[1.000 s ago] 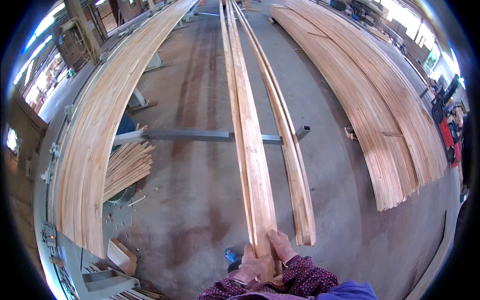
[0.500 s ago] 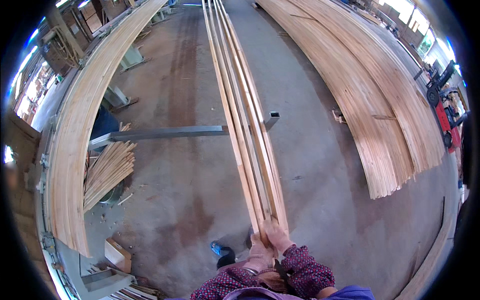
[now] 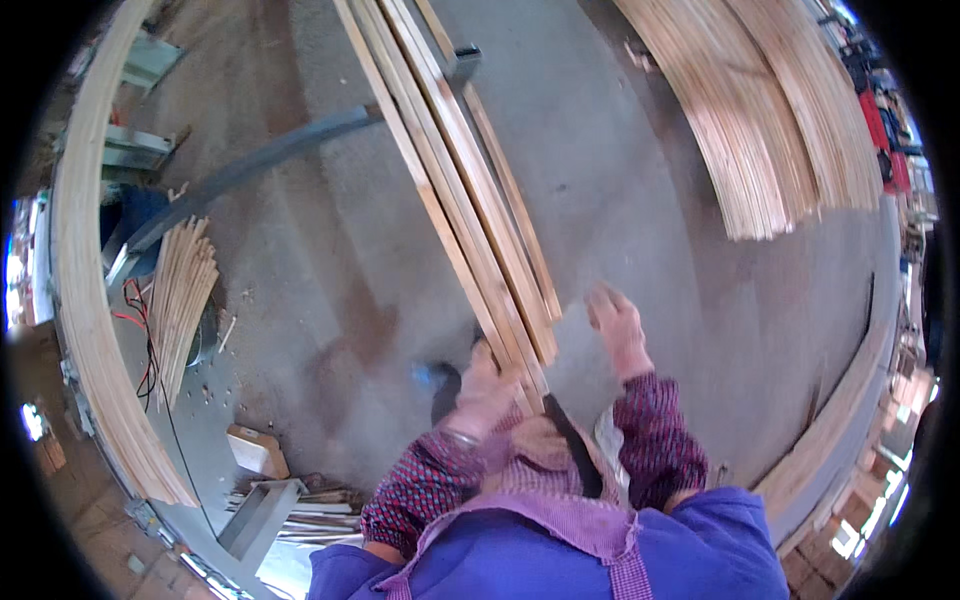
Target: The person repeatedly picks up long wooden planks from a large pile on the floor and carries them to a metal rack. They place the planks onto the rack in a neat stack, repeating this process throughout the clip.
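Several long, pale wooden strips [image 3: 468, 240] run away from me, their near ends close to my body. My left hand [image 3: 485, 388], gloved and blurred, is closed around the near ends of the left-hand strips. Another strip [image 3: 510, 200] lies apart along their right side, a narrow gap between. My right hand [image 3: 620, 335] is raised to the right of that strip's end, touching no wood, fingers loosely bent with nothing visible in them. A grey metal crossbar [image 3: 270, 150] passes beneath the strips farther off, with a short upright stub [image 3: 465, 60] at its right end.
Long boards [image 3: 80, 250] are stacked along the left side. A wide layer of planks [image 3: 740, 130] lies at the far right. Thin offcuts [image 3: 185, 300] stand in a bin beside a blue barrel [image 3: 150, 215]. A small box [image 3: 257, 452] sits at lower left; a red vehicle [image 3: 875, 125] stands far right.
My right hand has let go of the strips and moved right, away from them. The rightmost strip now lies separated from the others. The view has tilted down toward my body.
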### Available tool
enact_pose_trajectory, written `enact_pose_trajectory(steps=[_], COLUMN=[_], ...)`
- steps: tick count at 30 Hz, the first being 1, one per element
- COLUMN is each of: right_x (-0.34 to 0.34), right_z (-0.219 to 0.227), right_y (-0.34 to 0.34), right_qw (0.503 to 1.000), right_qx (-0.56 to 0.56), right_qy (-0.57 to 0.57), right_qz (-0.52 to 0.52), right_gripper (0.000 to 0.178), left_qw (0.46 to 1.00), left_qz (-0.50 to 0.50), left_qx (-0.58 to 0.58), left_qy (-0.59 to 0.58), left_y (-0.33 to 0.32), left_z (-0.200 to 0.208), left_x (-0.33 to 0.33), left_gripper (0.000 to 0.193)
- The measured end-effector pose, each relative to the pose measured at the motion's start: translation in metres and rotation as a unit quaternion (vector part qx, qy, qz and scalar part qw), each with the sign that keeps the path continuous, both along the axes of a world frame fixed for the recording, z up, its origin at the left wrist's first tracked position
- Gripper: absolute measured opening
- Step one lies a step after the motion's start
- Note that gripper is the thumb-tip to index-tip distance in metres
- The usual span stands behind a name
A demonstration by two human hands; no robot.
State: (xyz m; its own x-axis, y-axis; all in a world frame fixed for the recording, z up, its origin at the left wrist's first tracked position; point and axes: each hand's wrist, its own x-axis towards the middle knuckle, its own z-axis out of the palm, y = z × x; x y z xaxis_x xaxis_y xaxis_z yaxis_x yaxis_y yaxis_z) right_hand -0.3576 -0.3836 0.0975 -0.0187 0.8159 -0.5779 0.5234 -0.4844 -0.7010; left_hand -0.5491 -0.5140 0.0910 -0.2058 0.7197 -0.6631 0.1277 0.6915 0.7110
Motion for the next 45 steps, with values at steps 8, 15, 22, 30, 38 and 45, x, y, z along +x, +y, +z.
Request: enact_pose_trajectory(steps=[8,15,22,30,38,45], right_x=[-0.020,-0.053,-0.059,-0.067,-0.068,-0.096], right_z=[-0.116,-0.099,-0.054,-0.083,-0.075,-0.033], right_y=[-0.069,-0.090,-0.143,-0.120,-0.125,-0.083], right_qw=[0.974,0.939,0.748,0.587,0.924,0.681], right_qx=[-0.187,-0.163,-0.386,-0.438,-0.197,-0.281], right_qy=[0.127,0.257,0.321,0.456,0.229,0.360], right_qz=[-0.015,-0.158,-0.434,-0.506,-0.235,-0.573], right_gripper=[0.064,0.073,0.080,0.077,0.068,0.073], left_qw=[0.897,0.921,0.901,0.907,0.921,0.979], left_qz=[0.193,0.290,0.298,0.299,0.255,0.040], left_qx=[0.124,-0.029,-0.033,-0.042,-0.035,0.102], left_qy=[-0.377,-0.258,-0.313,-0.293,-0.291,-0.174], left_y=[-0.025,0.015,0.016,0.053,0.059,0.047], left_z=[-0.112,-0.052,-0.061,-0.049,-0.077,-0.090], left_x=[0.006,0.016,0.012,-0.010,-0.030,-0.046], left_gripper=[0.038,0.042,0.046,0.044,0.045,0.053])
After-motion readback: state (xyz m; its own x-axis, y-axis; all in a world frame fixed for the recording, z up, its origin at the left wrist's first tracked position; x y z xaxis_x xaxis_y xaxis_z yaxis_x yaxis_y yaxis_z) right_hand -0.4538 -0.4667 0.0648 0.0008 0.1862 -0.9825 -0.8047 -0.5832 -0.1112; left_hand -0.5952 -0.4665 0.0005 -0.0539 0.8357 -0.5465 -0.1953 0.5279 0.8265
